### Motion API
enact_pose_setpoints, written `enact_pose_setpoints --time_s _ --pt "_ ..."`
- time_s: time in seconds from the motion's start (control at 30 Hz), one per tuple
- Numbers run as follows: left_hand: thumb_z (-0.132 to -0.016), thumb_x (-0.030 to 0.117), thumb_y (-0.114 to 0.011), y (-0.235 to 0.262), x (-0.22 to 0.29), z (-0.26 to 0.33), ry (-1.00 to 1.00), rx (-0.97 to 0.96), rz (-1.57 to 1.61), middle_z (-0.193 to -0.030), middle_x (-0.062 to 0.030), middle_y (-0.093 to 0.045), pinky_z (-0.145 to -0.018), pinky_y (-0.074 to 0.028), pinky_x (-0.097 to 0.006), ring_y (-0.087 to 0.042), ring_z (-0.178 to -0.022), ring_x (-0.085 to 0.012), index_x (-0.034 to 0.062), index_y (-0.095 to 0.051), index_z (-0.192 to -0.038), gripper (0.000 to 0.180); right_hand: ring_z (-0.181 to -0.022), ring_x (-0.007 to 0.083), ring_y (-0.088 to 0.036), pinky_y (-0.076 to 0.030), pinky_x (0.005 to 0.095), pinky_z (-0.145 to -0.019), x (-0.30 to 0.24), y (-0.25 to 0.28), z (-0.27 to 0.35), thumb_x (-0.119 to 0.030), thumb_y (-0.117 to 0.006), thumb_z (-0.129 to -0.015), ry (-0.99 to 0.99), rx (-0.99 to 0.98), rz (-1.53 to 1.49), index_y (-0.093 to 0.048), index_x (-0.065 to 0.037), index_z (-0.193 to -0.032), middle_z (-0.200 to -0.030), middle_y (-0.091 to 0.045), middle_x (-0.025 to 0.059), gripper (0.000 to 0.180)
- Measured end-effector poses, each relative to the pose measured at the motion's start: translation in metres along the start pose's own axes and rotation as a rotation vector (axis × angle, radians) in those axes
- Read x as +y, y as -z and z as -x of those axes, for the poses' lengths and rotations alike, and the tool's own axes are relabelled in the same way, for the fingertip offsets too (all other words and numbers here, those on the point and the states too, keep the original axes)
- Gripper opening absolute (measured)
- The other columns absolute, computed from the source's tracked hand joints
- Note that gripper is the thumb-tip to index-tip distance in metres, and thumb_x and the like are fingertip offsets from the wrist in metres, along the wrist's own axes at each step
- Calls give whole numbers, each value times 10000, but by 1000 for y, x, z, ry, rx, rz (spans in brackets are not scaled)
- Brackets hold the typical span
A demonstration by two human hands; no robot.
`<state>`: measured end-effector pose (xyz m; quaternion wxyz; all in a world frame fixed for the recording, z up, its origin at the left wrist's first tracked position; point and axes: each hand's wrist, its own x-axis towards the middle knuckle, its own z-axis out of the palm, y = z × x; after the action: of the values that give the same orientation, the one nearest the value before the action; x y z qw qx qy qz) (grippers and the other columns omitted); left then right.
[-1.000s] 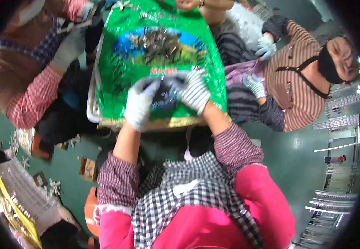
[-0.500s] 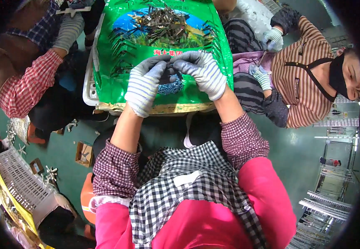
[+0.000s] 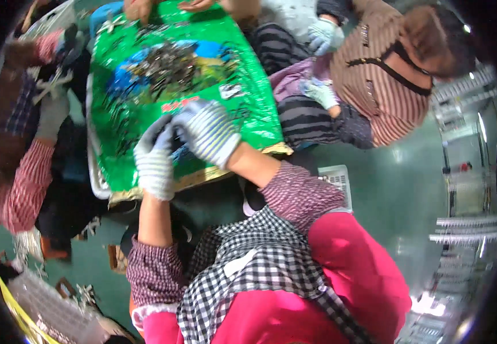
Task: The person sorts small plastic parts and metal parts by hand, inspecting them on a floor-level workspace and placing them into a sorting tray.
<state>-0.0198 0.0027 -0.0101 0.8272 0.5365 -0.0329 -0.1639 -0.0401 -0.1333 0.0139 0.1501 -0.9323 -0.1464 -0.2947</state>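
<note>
My left hand (image 3: 155, 163) and my right hand (image 3: 209, 133), both in white gloves with blue stripes and grey fingertips, meet above the near part of a green printed plastic sheet (image 3: 248, 123). Their fingers are closed and pressed together. Whatever they pinch is hidden and blurred. A dark blue patterned bundle (image 3: 183, 153) shows just below the fingers, partly covered by my right hand. Farther off on the sheet lies a heap of small dark metal-looking strips (image 3: 171, 66), with more strips scattered around it.
On the right sits a co-worker in a striped top (image 3: 369, 86), with gloved hands. At the left, a person's gloved hand (image 3: 53, 112) is beside a pale cross-shaped part (image 3: 52, 86). Another person's bare hands (image 3: 197, 6) reach over the far edge. A white crate (image 3: 340, 180) stands below right.
The view has swung, shifting the table leftward in the picture. My right hand has turned and now lies more across the left hand's fingers. Bare hands have come into view at the far edge.
</note>
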Motion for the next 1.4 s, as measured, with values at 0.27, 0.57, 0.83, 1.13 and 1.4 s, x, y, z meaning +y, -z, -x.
enact_pose_setpoints --time_s 0.27,0.57,0.83,1.13,1.4 --pt "-856 145 -578 -4 -2 2 56 -53 59 -1052 -86 -611 -760 -504 -291 -588 -901 -157 -12 -543 -1166 350 -783 332 -588 -474 419 -691 -1 2 4 -121 -582 -730 -416 -41 -430 -585 -59 -861 -814 -612 146 145" --pt "-842 95 -594 -7 -4 4 -36 -22 37 -1033 -86 -618 -799 -482 -270 -582 -901 -151 -11 -583 -1113 291 -747 329 -583 -473 424 -677 -1 -1 8 -132 -616 -720 -471 -79 -390 -601 -79 -845 -798 -601 140 136" --pt "-847 104 -600 -7 1 9 -12 -31 36 -1018 -67 -612 -801 -477 -262 -570 -897 -126 -7 -588 -1114 290 -747 320 -567 -465 425 -670 -8 12 5 -158 -599 -717 -262 -91 -103 -603 -90 -814 -791 -577 123 119" --pt "-851 63 -584 -12 5 10 -22 -37 51 -1039 -79 -606 -821 -467 -248 -569 -905 -123 -13 -589 -1102 263 -740 343 -570 -464 420 -659 4 9 7 -169 -587 -750 -304 -112 -309 -598 -43 -832 -785 -583 164 151" --pt "-858 104 -579 -16 30 32 -10 -25 37 -1081 -77 -569 -676 -516 -253 -567 -923 -133 -3 -508 -1191 356 -734 227 -594 -481 330 -691 63 35 -21 -62 -625 -772 -240 -163 -384 -618 -12 -831 -767 -607 132 78"
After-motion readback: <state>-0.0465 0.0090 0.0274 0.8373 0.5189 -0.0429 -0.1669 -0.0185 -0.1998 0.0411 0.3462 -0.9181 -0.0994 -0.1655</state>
